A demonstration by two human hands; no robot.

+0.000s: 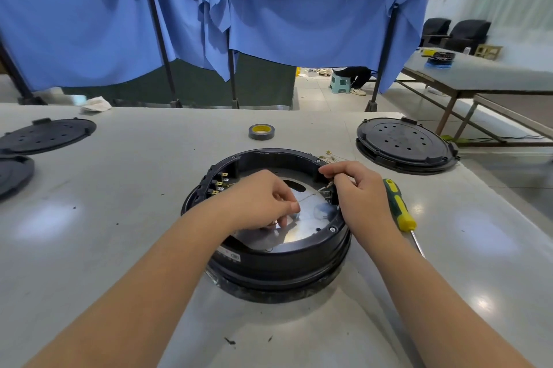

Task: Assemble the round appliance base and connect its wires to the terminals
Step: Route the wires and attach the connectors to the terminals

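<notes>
The round black appliance base [269, 260] stands open in the middle of the table, a shiny metal plate [299, 233] inside it. Brass terminals [220, 185] line its inner left wall. A thin pale wire [311, 195] stretches across the plate between my hands. My left hand [263, 200] pinches the wire's left end over the plate. My right hand [356, 188] pinches the other end at the base's right inner wall. More loose wires with connectors [329, 155] lie behind the rim.
A green and yellow screwdriver [399, 206] lies just right of the base. A roll of grey tape [261, 131] sits behind it. Black round covers lie at the right [404, 143] and the far left [45, 134]. Blue curtains hang behind the table.
</notes>
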